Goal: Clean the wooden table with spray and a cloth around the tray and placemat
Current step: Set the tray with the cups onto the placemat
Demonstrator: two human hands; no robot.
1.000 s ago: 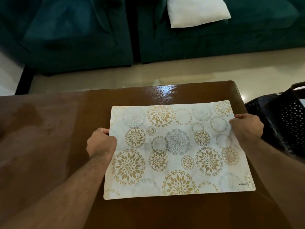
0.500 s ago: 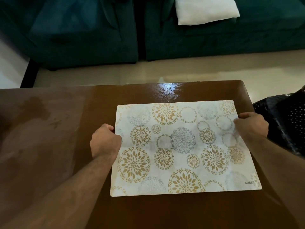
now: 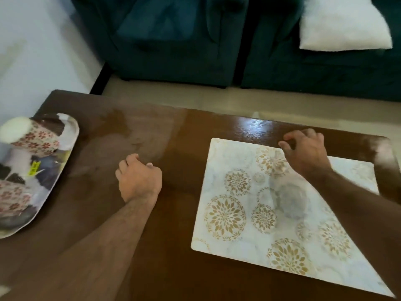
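Observation:
The white placemat [image 3: 249,227] with gold and grey flower circles lies flat on the right half of the dark wooden table [image 3: 178,135]. My right hand [image 3: 306,151] hovers over the placemat's far edge, fingers spread, holding nothing. My left hand [image 3: 138,179] is over bare wood left of the placemat, fingers curled in a loose fist with nothing in it. A tray [image 3: 63,161] sits at the table's left edge with floral-patterned cups [image 3: 36,137] on it. No spray bottle or cloth is in view.
A dark teal sofa [image 3: 173,40] stands beyond the table with a white cushion [image 3: 340,27] on its right seat. A white wall [image 3: 32,51] is at the left. Pale floor runs between table and sofa. Wet streaks shine on the far table edge.
Both hands have let go of the placemat's sides. My left hand moved left onto bare wood, my right hand moved to the far edge. The camera swung left, bringing the tray into view.

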